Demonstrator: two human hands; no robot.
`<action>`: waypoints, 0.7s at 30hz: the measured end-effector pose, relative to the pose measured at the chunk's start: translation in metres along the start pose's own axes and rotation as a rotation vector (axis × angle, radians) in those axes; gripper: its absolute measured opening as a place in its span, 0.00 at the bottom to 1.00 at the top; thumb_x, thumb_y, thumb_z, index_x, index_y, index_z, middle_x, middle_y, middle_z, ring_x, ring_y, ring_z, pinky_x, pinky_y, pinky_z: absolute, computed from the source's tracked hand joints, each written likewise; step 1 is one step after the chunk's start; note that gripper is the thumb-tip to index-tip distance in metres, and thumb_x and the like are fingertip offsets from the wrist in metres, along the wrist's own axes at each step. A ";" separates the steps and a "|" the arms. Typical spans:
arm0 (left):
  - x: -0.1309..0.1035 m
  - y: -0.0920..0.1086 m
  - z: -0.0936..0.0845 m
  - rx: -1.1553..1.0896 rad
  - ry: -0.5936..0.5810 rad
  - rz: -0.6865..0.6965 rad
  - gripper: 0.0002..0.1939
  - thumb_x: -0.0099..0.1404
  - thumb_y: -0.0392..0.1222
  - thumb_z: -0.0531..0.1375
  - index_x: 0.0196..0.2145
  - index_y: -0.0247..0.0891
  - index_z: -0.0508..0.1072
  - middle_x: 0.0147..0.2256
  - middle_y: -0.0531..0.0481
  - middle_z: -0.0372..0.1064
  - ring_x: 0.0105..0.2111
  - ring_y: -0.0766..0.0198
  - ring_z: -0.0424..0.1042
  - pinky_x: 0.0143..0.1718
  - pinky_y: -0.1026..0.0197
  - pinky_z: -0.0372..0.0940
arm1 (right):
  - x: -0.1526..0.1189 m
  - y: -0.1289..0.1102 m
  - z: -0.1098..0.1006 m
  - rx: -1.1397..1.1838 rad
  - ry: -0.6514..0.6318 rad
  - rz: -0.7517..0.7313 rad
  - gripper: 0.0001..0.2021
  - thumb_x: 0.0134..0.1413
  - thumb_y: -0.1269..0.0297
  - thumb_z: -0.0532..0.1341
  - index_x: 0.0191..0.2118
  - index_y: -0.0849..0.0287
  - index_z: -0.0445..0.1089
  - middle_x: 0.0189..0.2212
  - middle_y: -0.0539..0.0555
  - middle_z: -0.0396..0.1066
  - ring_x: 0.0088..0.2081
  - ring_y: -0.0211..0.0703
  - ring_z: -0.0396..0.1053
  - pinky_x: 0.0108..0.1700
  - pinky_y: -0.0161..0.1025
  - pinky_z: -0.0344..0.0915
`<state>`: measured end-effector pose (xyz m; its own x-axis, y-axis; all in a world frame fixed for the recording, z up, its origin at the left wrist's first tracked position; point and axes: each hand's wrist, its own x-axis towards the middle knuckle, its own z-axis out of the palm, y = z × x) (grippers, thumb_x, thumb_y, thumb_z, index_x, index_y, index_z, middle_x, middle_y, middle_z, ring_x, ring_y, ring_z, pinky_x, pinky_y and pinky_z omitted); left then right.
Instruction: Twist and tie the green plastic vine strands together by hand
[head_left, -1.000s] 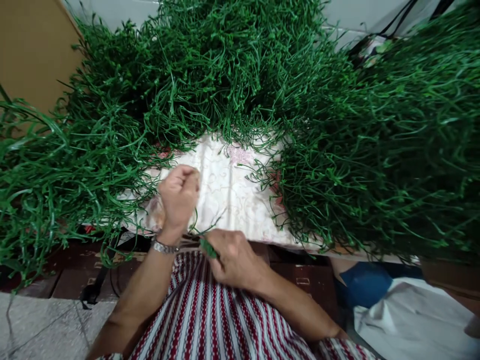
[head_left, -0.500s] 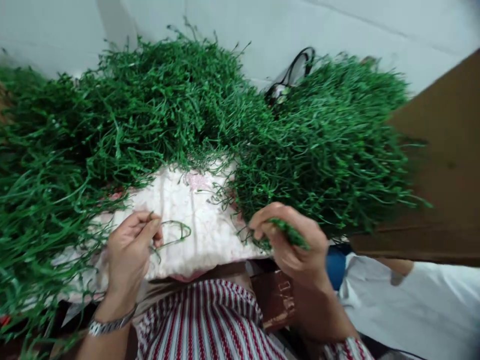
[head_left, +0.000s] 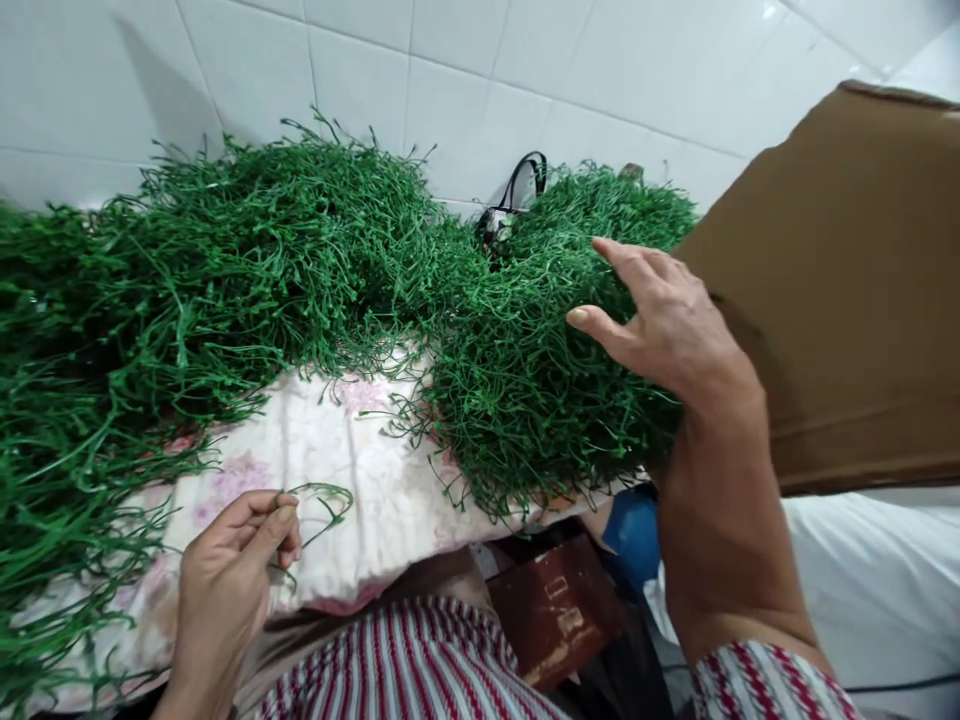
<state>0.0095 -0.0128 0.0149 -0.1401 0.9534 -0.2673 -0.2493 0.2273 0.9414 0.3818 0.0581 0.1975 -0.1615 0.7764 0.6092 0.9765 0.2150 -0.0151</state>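
My left hand (head_left: 232, 570) pinches a thin green stem piece (head_left: 330, 505), bent into a loop, above the white floral cloth (head_left: 390, 470). Raised over the right-hand pile of green stems (head_left: 517, 370), my right hand (head_left: 664, 325) has its thumb and fingers spread, with nothing between them. A larger heap of the same curly green stems (head_left: 292, 250) spreads along the back and down the left side of the cloth.
On the right stands a brown cardboard sheet (head_left: 855, 290). A black-handled item (head_left: 499, 222) sits between the piles against the white tiled wall (head_left: 450, 90). Below the cloth edge are a reddish-brown box (head_left: 559, 610) and something blue (head_left: 634, 535).
My right hand has moved up and away over the right pile, and it has opened; the green bits it held are gone from it. My left hand still holds the looped stem.
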 end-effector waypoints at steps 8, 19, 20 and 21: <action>-0.009 0.018 -0.002 -0.139 0.032 0.125 0.07 0.52 0.37 0.64 0.28 0.35 0.69 0.15 0.56 0.64 0.16 0.70 0.62 0.18 0.67 0.58 | -0.044 -0.085 -0.018 -0.053 0.295 -0.055 0.19 0.56 0.64 0.57 0.54 0.48 0.65 0.50 0.53 0.67 0.53 0.53 0.64 0.58 0.50 0.59; -0.031 0.072 -0.006 -0.344 -0.161 0.260 0.06 0.58 0.41 0.61 0.28 0.37 0.68 0.14 0.58 0.58 0.13 0.75 0.54 0.15 0.71 0.50 | -0.110 -0.226 0.115 0.891 -0.352 -0.456 0.23 0.55 0.63 0.59 0.56 0.65 0.60 0.48 0.62 0.65 0.49 0.47 0.64 0.48 0.45 0.68; -0.045 0.078 -0.015 -0.288 -0.187 0.302 0.07 0.59 0.42 0.60 0.28 0.37 0.68 0.15 0.58 0.59 0.14 0.75 0.56 0.17 0.70 0.52 | -0.110 -0.230 0.118 0.932 -0.349 -0.461 0.22 0.55 0.66 0.58 0.56 0.64 0.59 0.48 0.62 0.65 0.49 0.46 0.64 0.49 0.44 0.67; -0.063 0.082 -0.029 -0.215 -0.188 0.379 0.08 0.59 0.44 0.60 0.28 0.36 0.69 0.18 0.57 0.61 0.15 0.74 0.58 0.18 0.68 0.56 | -0.110 -0.232 0.120 0.970 -0.335 -0.462 0.22 0.55 0.68 0.57 0.56 0.64 0.58 0.48 0.61 0.65 0.49 0.45 0.64 0.49 0.43 0.67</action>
<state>-0.0300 -0.0602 0.1026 -0.0885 0.9851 0.1477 -0.4094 -0.1711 0.8962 0.1560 -0.0061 0.0394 -0.6515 0.5919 0.4746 0.3130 0.7796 -0.5425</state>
